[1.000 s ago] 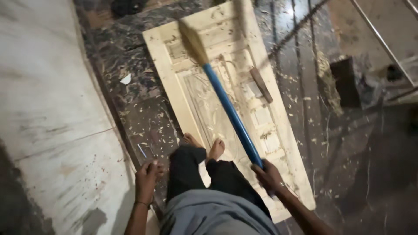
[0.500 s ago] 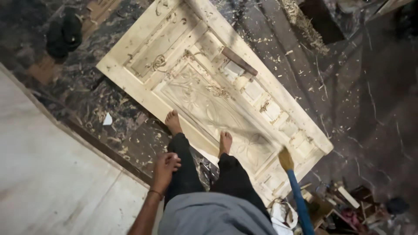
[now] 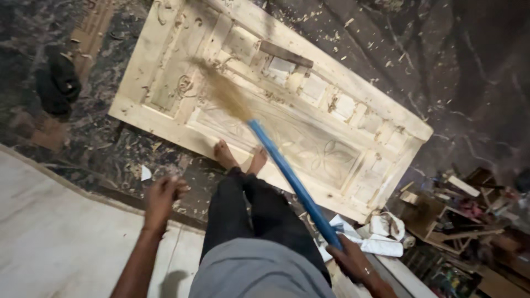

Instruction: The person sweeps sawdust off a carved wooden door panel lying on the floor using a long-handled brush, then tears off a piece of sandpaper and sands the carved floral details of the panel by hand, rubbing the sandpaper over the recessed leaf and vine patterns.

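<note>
Two hands show at the bottom of the view, either side of the person's dark trousers and grey shirt. Down at the lower right, the right hand (image 3: 353,264) is clamped around the near end of a broom's blue handle (image 3: 292,182), fingers wrapped tight on it. On the other side, the left hand (image 3: 162,196) hangs free beside the hip, fingers loosely curled and holding nothing, above the edge of a pale slab (image 3: 61,243) that fills the lower left corner.

From the gripping hand the handle slants up and to the left, passing beside the legs and over the bare feet (image 3: 240,157), which stand at the near edge of a carved wooden door (image 3: 342,83) lying flat on the floor. The broom's straw head (image 3: 221,91) is blurred and sits over the door's carved middle panels, near a scroll ornament. Wood shavings (image 3: 138,146) litter the dark marbled floor (image 3: 452,60) around the door and lie scattered on its panels.

Close to the right hand lie some crumpled white bags or rags (image 3: 386,234). Beyond them, at the right edge, a small wooden crate (image 3: 436,218) holds a jumble of tools and scraps. A dark flat bar (image 3: 286,54) rests across the door's far panels. Far left, a pair of dark sandals (image 3: 58,83) lies on the floor.
</note>
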